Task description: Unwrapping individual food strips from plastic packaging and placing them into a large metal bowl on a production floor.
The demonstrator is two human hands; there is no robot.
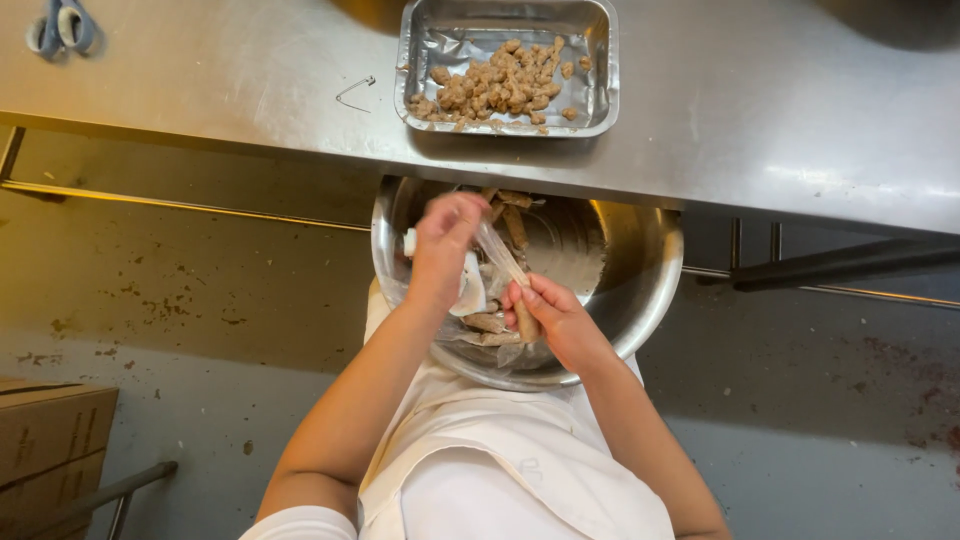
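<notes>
A large steel bowl (640, 290) rests in my lap below the counter edge, with several brown sausage-like sticks and clear wrappers inside. My right hand (555, 320) grips one brown stick (526, 325) over the bowl. My left hand (442, 245) pinches the stick's clear plastic wrapper (497, 250) and holds it stretched up and away from the stick. On the counter above stands a foil tray (600, 70) holding several small brown pieces.
The steel counter (760, 120) runs across the top, with a safety pin (355, 93) left of the tray and blue-handled scissors (62, 27) at the far left. A cardboard box (50, 440) sits on the stained floor at lower left.
</notes>
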